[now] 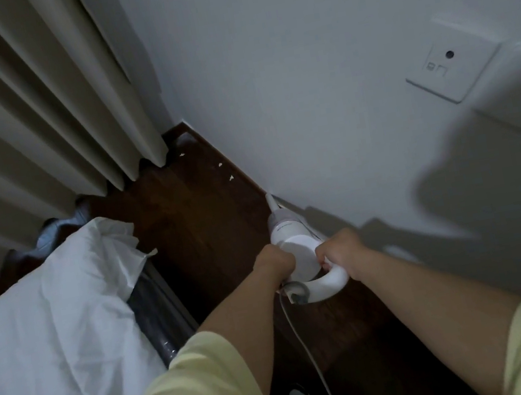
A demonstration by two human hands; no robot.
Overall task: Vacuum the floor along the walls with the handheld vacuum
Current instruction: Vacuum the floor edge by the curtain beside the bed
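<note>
Yellow sleeves (pixel 196 393) nearest. Both hands gripped handheld vacuum (pixel 296 250): left hand (pixel 274 261) curled at body, right hand (pixel 341 251) around handle; nozzle beyond fingers touched wall (pixel 319 82) base.

Fingers of both hands hidden behind vacuum (pixel 297 253) body, cord (pixel 303 339) cut off at bottom edge, floor scraps (pixel 231 178) too small to identify

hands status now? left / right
Left hand: closed, gripping the handheld vacuum body.
Right hand: closed around the vacuum's loop handle.
</note>
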